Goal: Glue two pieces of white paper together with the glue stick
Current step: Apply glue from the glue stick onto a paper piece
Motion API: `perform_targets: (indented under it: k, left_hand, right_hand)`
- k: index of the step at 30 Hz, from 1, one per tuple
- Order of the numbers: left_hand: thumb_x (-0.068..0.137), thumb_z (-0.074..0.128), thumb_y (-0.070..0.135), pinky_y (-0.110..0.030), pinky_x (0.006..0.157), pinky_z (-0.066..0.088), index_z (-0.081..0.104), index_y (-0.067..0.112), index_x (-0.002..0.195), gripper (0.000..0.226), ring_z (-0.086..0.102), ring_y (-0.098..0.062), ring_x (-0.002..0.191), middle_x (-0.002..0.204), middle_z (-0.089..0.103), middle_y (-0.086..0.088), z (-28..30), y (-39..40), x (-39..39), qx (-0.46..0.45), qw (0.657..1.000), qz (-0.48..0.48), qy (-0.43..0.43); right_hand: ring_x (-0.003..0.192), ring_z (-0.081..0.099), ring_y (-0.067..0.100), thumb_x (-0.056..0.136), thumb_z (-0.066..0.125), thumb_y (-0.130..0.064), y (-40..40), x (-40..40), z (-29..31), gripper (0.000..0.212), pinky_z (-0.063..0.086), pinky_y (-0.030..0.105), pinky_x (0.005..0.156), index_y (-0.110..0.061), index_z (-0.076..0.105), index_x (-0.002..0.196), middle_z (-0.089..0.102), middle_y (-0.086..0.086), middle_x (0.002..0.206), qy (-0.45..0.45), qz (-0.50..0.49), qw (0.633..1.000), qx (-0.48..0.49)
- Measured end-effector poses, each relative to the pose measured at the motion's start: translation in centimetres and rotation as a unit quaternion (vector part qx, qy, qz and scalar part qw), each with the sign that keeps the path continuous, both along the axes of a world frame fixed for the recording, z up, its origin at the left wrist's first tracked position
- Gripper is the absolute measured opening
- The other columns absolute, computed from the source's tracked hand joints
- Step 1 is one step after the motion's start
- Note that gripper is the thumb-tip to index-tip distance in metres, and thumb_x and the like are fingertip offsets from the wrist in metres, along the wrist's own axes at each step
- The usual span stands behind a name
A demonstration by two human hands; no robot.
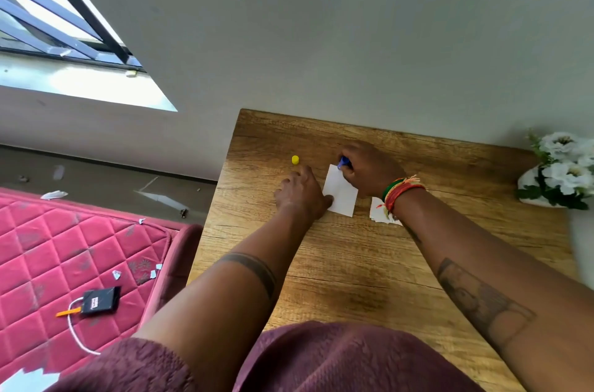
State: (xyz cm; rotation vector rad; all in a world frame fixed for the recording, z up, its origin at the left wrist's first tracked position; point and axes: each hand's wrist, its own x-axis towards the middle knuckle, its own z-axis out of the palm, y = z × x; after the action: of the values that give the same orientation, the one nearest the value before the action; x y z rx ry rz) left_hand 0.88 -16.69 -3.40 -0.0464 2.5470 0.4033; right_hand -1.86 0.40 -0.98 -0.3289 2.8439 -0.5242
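Head view, looking down on a brown wood-grain table (353, 263) set against a grey wall.

Right hand (369, 168) is closed around a blue glue stick (343, 163), tip pressed down at the far corner of a small white rectangular paper sheet (340, 194) lying flat mid-table. Left hand (300, 195) rests on the table at the sheet's left edge, fingers loosely curled, thumb touching the near-left border; it grips nothing, seemingly just pinning the sheet.

Small yellow cap (295, 159), likely off the glue stick, stands on the table to the far left of the left hand, apart from the paper.

Further white paper pieces (379, 213) lie just right of the first sheet, partly hidden under the right wrist and its red-and-green thread bracelets (400, 191). Cannot tell how many.

White flowers in a white vase (561, 171) sit at the right table edge, well clear of the work.

Judged step: gluing is under way on the first sheet; the two papers are not yet joined. No glue trace can be made out on the sheet.

Next move calls for covering the sheet with glue while the left hand stops it sliding, then taking one piece from the right-hand pile, lining up its edges and pressing it down flat.
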Motion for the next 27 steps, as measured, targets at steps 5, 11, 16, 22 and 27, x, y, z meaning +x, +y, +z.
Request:
perform_targets:
  k: [5,11,16,22,27]
  left_hand:
    - [0.083,0.077,0.052,-0.056,0.101,0.046,0.026,0.01,0.154,0.097,0.044,-0.043,0.137,0.151,0.042,-0.022,0.1,0.5,-0.6,-0.007,0.999,0.022,-0.028]
    - [0.084,0.077,0.053,-0.057,0.103,0.045,0.025,0.01,0.155,0.097,0.042,-0.044,0.139,0.155,0.039,-0.023,0.1,0.5,-0.5,-0.002,0.999,0.022,-0.025]
    - [0.085,0.076,0.054,-0.056,0.101,0.046,0.027,0.009,0.153,0.095,0.044,-0.044,0.137,0.15,0.042,-0.023,0.1,0.5,-0.4,0.001,1.0,0.018,-0.02]
    - [0.084,0.077,0.052,-0.055,0.101,0.047,0.029,0.01,0.151,0.093,0.046,-0.043,0.136,0.148,0.045,-0.023,0.2,0.5,-0.5,-0.001,1.0,0.017,-0.02]
    - [0.085,0.077,0.051,-0.055,0.101,0.046,0.026,0.008,0.153,0.095,0.045,-0.043,0.137,0.15,0.043,-0.024,0.2,0.5,-0.4,-0.003,1.0,0.02,-0.021]
  right_hand:
    - [0.09,0.057,0.02,0.093,0.058,-0.019,1.1,0.9,0.3,0.011,0.051,0.036,0.073,-0.016,0.065,0.101,0.063,0.002,0.103,-0.009,0.003,1.0,-0.003]
    - [0.089,0.056,0.018,0.094,0.059,-0.02,1.8,2.3,0.0,0.014,0.042,0.03,0.068,-0.017,0.067,0.105,0.065,0.001,0.105,-0.007,-0.005,1.0,-0.016]
    - [0.097,0.058,0.019,0.095,0.059,-0.021,0.3,3.0,-0.1,0.019,0.041,0.028,0.073,-0.016,0.067,0.112,0.064,0.002,0.11,0.026,0.015,0.999,-0.015]
    - [0.097,0.059,0.018,0.094,0.062,-0.022,-0.2,3.7,0.6,0.02,0.04,0.026,0.075,-0.017,0.067,0.113,0.064,0.0,0.112,0.088,-0.016,0.995,-0.045]
    - [0.105,0.059,0.022,0.095,0.059,-0.025,-1.0,4.6,-0.2,0.025,0.048,0.031,0.08,-0.022,0.066,0.119,0.063,0.001,0.12,-0.018,0.026,0.999,-0.023]
